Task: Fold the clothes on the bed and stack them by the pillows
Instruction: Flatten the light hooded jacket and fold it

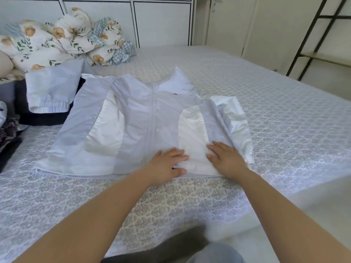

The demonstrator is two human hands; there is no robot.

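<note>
A pale grey and white zip jacket (136,118) lies spread front-up on the bed (284,118), collar pointing away from me. Its right sleeve is folded in along the right side; its left sleeve (51,90) stretches out to the far left. My left hand (167,164) lies flat on the jacket's lower hem near the zip, thumb at the hem's edge. My right hand (226,158) presses flat on the lower right panel, fingers straight. A floral pillow and bedding heap (62,40) sits at the far left by the headboard.
Dark folded clothes (38,116) lie under the left sleeve at the left edge, with more garments (7,130) beside them. A white headboard (152,19) stands behind. A black metal shelf frame (313,44) and a door are to the right of the bed.
</note>
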